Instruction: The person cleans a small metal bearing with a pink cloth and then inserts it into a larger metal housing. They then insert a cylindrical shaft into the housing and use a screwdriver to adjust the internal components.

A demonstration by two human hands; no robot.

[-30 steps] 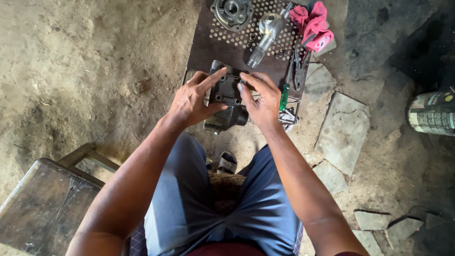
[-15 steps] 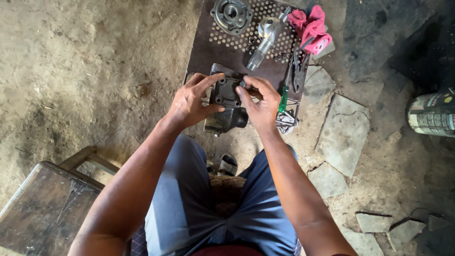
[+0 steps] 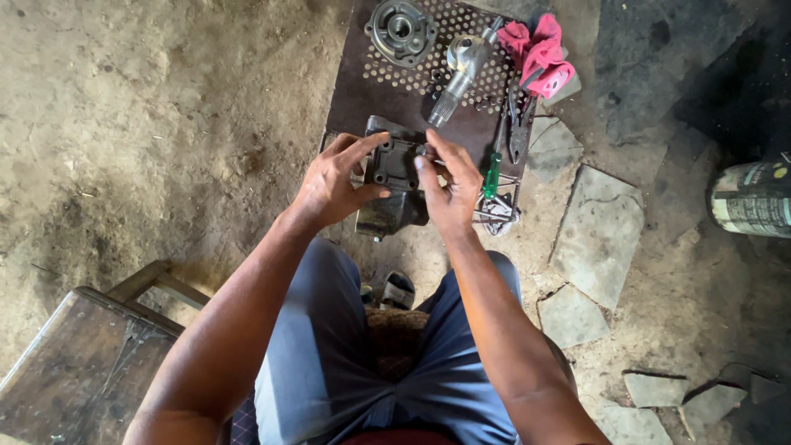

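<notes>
Dark metal housing (image 3: 394, 177) is gripped between both hands above a perforated steel plate (image 3: 387, 86) on a dirt floor (image 3: 165, 124) with stone slabs. Its long axis runs away from the person. Left hand (image 3: 334, 183) and right hand (image 3: 449, 185) curl around its sides.

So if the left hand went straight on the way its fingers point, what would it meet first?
The left hand already touches the dark metal housing; beyond that, probably the right hand, though depth is unclear.
</notes>
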